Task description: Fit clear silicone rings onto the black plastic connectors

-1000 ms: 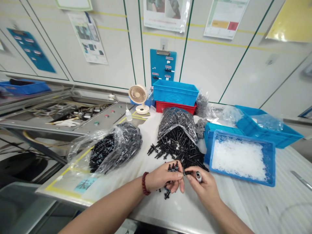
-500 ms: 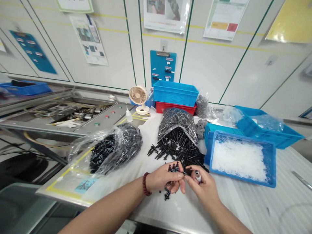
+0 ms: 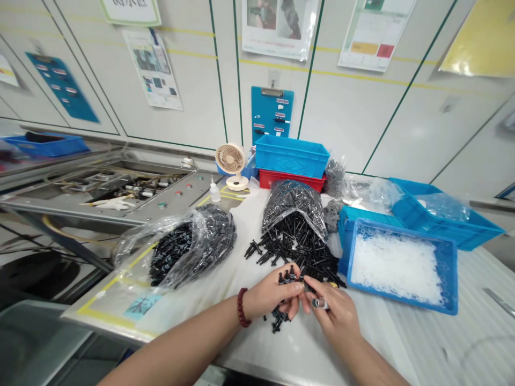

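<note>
My left hand [image 3: 277,292], with a red bead bracelet at the wrist, is closed around several small black parts [image 3: 286,276] that stick up above its fingers. Touching its fingertips, my right hand [image 3: 336,308] is closed on a marker-like tool [image 3: 320,304] with a pale end. What its fingertips pinch is too small to tell. Behind the hands, loose black parts [image 3: 292,236] spill from an open clear bag [image 3: 295,198]. A few more black parts [image 3: 277,325] lie just below my left hand.
A clear bag of black parts [image 3: 193,241] lies at the left. To the right, a blue tray [image 3: 456,279] holds small white rings. Blue bins [image 3: 292,155], a red bin [image 3: 273,179], a fan [image 3: 237,183] and a bottle [image 3: 214,192] stand at the back.
The marker-like tool has swung in my right hand and now points left, toward my left hand. My right fingers have shifted over the small parts. The view has moved slightly.
</note>
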A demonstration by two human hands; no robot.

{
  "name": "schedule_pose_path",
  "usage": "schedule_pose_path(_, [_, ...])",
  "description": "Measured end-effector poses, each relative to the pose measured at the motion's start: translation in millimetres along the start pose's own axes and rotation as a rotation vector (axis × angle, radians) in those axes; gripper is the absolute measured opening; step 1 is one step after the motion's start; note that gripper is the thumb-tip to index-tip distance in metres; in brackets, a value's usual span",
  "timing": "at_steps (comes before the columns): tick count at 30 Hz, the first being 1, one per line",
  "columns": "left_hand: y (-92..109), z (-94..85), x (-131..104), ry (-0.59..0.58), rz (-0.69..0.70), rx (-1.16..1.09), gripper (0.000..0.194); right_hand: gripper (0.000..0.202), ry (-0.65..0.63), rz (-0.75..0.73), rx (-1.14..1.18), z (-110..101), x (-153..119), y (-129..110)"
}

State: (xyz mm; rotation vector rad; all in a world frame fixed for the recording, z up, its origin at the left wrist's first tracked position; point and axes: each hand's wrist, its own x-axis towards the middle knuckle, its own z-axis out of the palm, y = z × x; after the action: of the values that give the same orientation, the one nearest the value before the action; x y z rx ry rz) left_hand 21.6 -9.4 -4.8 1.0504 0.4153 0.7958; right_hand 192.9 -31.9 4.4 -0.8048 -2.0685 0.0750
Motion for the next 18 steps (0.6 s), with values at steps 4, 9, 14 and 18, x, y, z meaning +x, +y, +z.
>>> schedule_pose_path(4, [-0.7, 0.8, 0.1, -0.024, 0.027, 0.034, 0.039, 0.033, 0.003, -0.044, -0.014, 1.3, 1.7, -0.7])
schedule_pose_path(9, [-1.6, 0.7, -0.6, -0.021, 0.04, 0.067, 0.039, 0.031, 0.026, -0.098, -0.112, 2.7, 0.9, -3.6])
schedule_pose_path(14, [-0.8, 1.0, -3.1, 0.006, 0.017, 0.086, 0.04, 0.031, 0.016, -0.125, -0.19, 2.5, -2.5, -4.5])
schedule_pose_path(18, [1.0, 2.1, -3.5, 0.006, 0.029, 0.107, 0.04, 0.029, 0.013, -0.104, -0.149, 3.1, -3.3, -4.1])
